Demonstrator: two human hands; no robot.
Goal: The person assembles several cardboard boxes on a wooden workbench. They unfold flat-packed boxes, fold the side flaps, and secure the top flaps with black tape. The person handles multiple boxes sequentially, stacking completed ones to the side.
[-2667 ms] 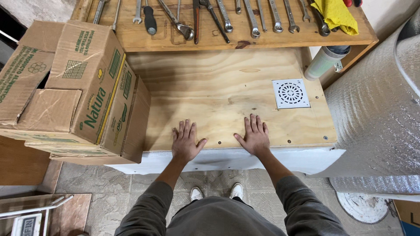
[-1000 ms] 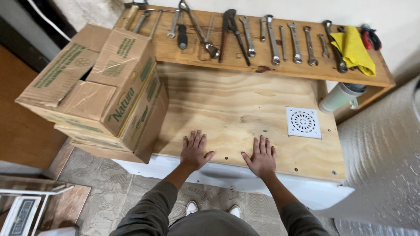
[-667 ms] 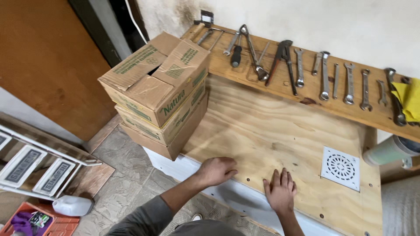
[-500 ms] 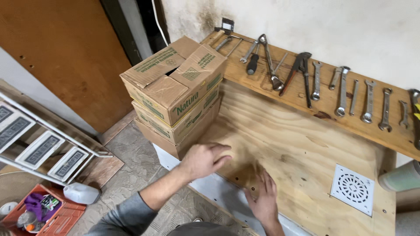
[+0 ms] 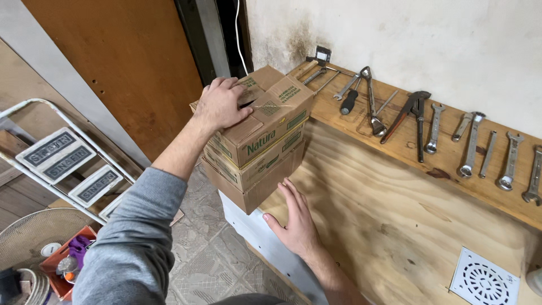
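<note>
A stack of brown cardboard boxes (image 5: 265,141) stands at the left end of a plywood workbench (image 5: 384,209). My left hand (image 5: 221,104) rests on the top box's flaps, fingers spread over its near corner. My right hand (image 5: 296,223) lies flat on the bench near its front edge, fingers together and pointing toward the lower box, just short of touching it. It holds nothing.
A raised wooden shelf (image 5: 406,138) at the back carries several wrenches, pliers (image 5: 415,116) and a screwdriver (image 5: 350,101). A white round-pattern drain grate (image 5: 485,279) lies at the right. A folding step ladder (image 5: 68,169) and an orange bin (image 5: 65,265) stand on the floor at left.
My view has swung left. My left hand lifted off the bench and moved onto the top box. My right hand slid left along the bench toward the stack.
</note>
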